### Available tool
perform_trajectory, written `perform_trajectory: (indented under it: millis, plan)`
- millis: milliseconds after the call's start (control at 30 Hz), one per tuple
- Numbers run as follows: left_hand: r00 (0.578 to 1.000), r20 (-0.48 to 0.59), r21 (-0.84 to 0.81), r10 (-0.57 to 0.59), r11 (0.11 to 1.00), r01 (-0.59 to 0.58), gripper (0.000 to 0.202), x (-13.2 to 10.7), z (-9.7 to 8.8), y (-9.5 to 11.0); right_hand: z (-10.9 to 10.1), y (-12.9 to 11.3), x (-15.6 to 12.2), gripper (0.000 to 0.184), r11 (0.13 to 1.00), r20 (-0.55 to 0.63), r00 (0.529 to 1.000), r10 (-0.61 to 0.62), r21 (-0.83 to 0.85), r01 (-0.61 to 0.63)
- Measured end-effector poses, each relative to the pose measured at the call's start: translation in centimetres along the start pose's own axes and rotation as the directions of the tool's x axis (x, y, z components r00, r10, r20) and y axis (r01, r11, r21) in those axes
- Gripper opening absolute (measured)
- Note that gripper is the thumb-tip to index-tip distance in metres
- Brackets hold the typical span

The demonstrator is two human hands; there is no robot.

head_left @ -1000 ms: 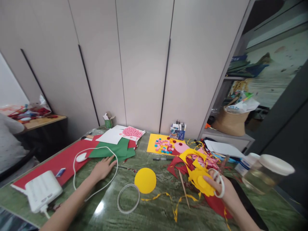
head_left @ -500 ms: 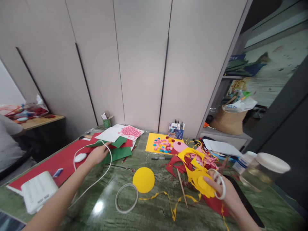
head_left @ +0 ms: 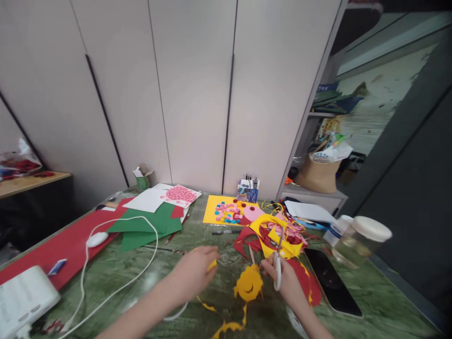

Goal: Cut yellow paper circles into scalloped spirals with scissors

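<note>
My left hand [head_left: 196, 269] is over the middle of the table, fingers curled down around a yellow paper circle [head_left: 212, 265]. Most of that circle is hidden behind the hand. In my right hand [head_left: 284, 278] is a pair of scissors [head_left: 278, 269] with white handles, blades pointing away from me. A yellow scalloped paper flower [head_left: 249, 283] with a curved slit lies just left of my right fingertips; whether they touch it I cannot tell. Yellow paper strips [head_left: 229, 326] trail below it. A wooden stick [head_left: 252, 254] shows behind the flower.
Paper scraps [head_left: 261, 235] are heaped behind my right hand. A black phone [head_left: 332, 282] and a lidded jar [head_left: 360, 242] stand to the right. Green sheets [head_left: 151, 226], a white cable [head_left: 153, 240] and a white power strip [head_left: 26, 296] lie on the left.
My left hand has come from the green sheets to the yellow circle. My right hand has moved left with the scissors, and the flower is now beside its fingertips. The view has turned right.
</note>
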State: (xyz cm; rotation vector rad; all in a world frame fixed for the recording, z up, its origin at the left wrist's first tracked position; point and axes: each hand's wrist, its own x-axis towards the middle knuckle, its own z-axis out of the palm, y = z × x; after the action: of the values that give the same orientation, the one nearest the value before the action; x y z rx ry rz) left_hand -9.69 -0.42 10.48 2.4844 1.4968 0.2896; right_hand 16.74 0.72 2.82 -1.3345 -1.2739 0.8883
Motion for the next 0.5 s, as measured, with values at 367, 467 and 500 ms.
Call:
perform_trajectory:
  millis: [367, 467, 500]
  plan:
    - [0.965, -0.045, -0.043, 0.26, 0.964, -0.262, 0.064, 20.4, 7.5, 5.2, -6.6, 1.3, 3.7, 0.041, 0.996, -0.358, 0.93, -0.08, -0.006, 0.084]
    - [0.957, 0.045, -0.048, 0.288, 0.957, -0.285, 0.062, 23.8, 10.0, 7.5, -8.1, 1.9, 4.4, 0.043, 0.997, -0.393, 0.918, -0.054, 0.034, 0.073]
    - [0.95, 0.08, -0.051, 0.301, 0.953, -0.297, 0.063, 24.1, 10.9, 8.1, -8.6, 2.1, 4.6, 0.043, 0.996, -0.401, 0.915, -0.046, 0.05, 0.072]
